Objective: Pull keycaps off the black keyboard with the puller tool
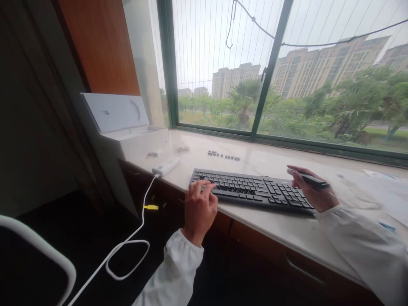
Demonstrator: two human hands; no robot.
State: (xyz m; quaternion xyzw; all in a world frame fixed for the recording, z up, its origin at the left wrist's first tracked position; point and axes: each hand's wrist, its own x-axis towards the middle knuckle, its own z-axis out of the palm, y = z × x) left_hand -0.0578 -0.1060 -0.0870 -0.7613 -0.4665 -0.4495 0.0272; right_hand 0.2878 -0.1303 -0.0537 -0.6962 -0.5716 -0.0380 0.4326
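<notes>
On the counter lies the keyboard, where the left hand works, whether pinching something I cannot tell, while the right hand grasps a dark tool, so repair of its keys seems underway, needing precise fingering next.

Left hand and right hand are sitting well apart.
The left is showing its back, fingers bent; the right is gripping, its forearm slanting in from the right.
</notes>
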